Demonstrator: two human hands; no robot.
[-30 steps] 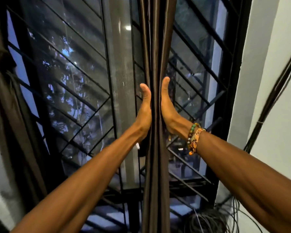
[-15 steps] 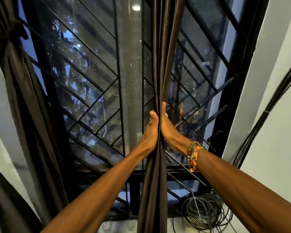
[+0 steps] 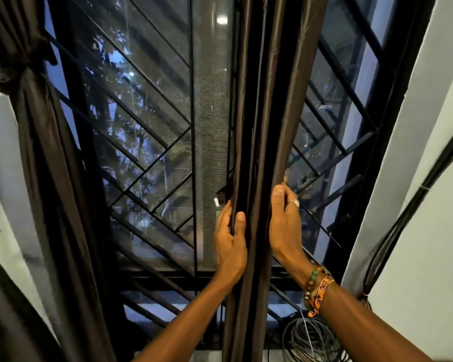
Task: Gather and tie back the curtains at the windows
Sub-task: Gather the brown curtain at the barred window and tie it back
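A dark brown curtain (image 3: pixel 270 100) hangs gathered into a narrow bundle down the middle of the barred window (image 3: pixel 141 121). My left hand (image 3: pixel 230 244) grips the bundle's left side, thumb in front and fingers wrapped behind the folds. My right hand (image 3: pixel 285 226) holds the bundle's right side, thumb lying along the front and fingers curled behind it; it wears a ring and beaded wristbands. A second brown curtain (image 3: pixel 45 152) at the far left hangs tied back with a knot near the top.
A coil of dark cable (image 3: pixel 309 338) lies on the sill at the lower right. Black cables (image 3: pixel 413 205) run up the white wall on the right. Diagonal window bars and a mesh strip (image 3: pixel 209 126) stand behind the curtain.
Both hands have slid down the bundle and shifted from flat palms pressing it together to gripping it with thumbs in front. The view has tilted down, showing more sill.
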